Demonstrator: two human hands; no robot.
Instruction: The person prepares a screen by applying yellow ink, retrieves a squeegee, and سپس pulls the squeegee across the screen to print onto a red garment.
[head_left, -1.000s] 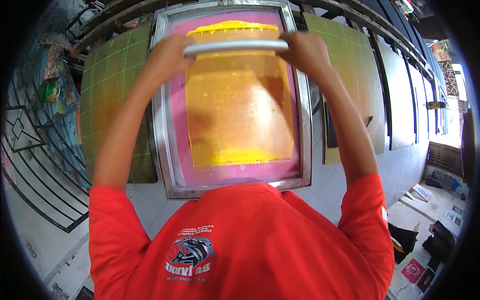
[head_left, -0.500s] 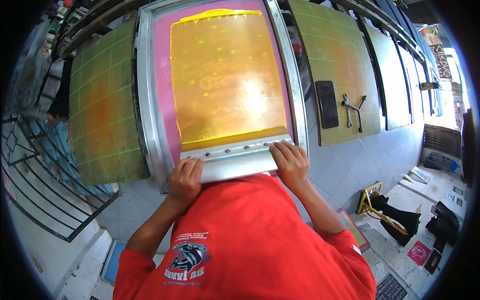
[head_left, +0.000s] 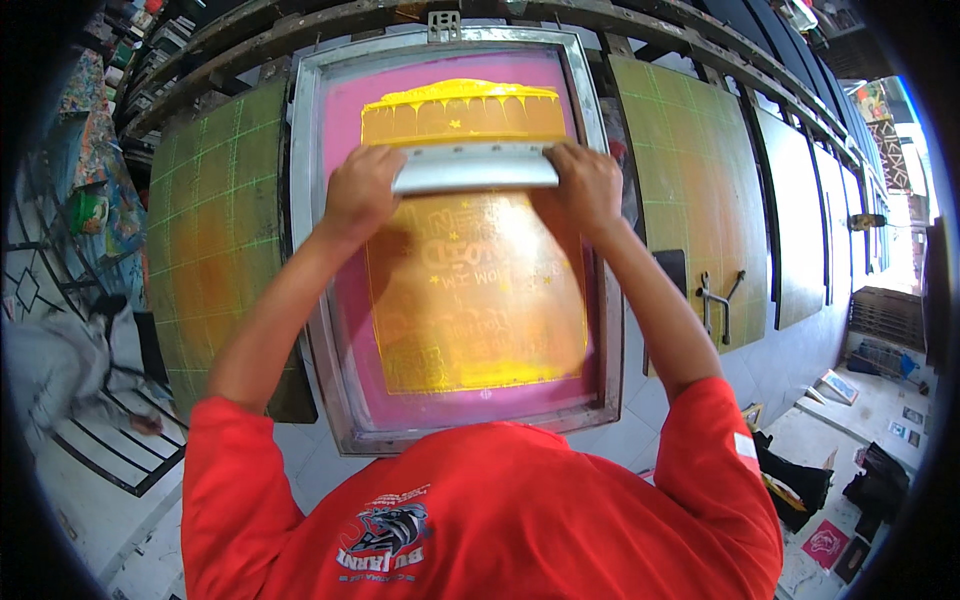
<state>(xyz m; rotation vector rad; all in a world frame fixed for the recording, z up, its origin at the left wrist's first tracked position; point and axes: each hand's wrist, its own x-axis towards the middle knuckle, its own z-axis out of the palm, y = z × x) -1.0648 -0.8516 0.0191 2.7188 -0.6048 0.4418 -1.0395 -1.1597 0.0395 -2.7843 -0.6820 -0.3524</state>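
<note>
Both my hands grip a wide squeegee with a silver metal holder (head_left: 476, 168), one at each end. My left hand (head_left: 362, 192) wraps round its left end, and my right hand (head_left: 586, 188) round its right end. The squeegee lies across the upper part of a screen printing frame (head_left: 316, 330) with grey metal sides. Inside it the mesh is pink along the border, with a yellow-orange panel (head_left: 480, 350) bearing faint lettering and small stars. Thick yellow ink (head_left: 460, 92) is banked along the panel's far edge. The blade's lower edge is hidden from me.
Green-gridded printing boards flank the frame, one on the left (head_left: 215, 250) and one on the right (head_left: 690, 180). A metal wrench tool (head_left: 718, 300) and a partly hidden dark phone (head_left: 672, 268) rest on the right board. Another person (head_left: 70, 370) is at far left beside a black metal railing (head_left: 110, 455).
The squeegee has moved from the frame's near end to its far part, my arms stretching out with it. Another person has come into view at the left.
</note>
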